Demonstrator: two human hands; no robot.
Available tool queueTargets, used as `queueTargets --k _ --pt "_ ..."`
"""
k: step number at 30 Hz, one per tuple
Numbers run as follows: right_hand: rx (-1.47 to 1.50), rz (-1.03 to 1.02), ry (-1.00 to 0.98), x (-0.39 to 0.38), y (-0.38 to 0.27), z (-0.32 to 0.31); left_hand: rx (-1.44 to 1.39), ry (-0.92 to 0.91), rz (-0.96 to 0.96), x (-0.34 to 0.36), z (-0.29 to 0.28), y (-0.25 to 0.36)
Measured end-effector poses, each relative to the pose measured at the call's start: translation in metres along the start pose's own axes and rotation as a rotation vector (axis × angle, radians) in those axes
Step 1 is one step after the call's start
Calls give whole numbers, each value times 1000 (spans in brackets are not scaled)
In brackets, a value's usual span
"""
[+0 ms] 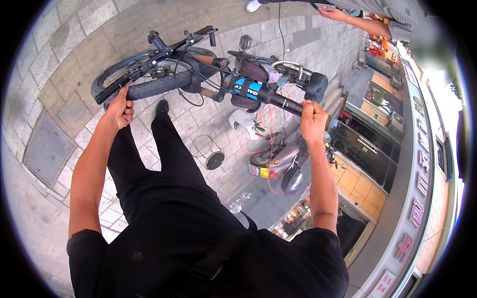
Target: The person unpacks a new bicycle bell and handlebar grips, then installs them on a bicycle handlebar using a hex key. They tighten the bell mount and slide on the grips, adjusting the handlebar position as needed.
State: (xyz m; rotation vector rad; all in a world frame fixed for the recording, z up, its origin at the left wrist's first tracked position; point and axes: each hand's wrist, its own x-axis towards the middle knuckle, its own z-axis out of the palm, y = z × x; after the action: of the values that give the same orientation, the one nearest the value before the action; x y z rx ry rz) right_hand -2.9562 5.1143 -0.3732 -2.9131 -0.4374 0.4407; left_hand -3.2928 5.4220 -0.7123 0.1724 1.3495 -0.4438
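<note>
A black bicycle (164,74) with fat tyres stands in front of me, its front wheel toward the left. My left hand (119,109) is closed at the near end of the handlebar (112,91), fingers curled around the brake lever, which is mostly hidden. On the right, my right hand (313,119) wraps in a fist around the end of a thick black tube (285,103) of the bicycle. Blue bands (247,89) circle this tube further left. Beyond it sits a rounded black padded part (315,86). Several thin cables loop beside the frame.
A parked scooter (285,161) stands to the right, with an orange hose (272,134) running past it. A wire-frame stool (214,160) and a white container (241,120) are on the paving. Another person's hand (334,13) shows at the top right. Shopfronts (367,144) line the right.
</note>
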Motion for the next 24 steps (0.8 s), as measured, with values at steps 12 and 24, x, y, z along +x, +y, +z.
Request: queueTargets --k 12,24 --pt "-9 -49 34 -2 1 1 34 -37 -91 5 6 2" --pt "10 -35 8 5 10 3 -14 -51 -105 9 28 3"
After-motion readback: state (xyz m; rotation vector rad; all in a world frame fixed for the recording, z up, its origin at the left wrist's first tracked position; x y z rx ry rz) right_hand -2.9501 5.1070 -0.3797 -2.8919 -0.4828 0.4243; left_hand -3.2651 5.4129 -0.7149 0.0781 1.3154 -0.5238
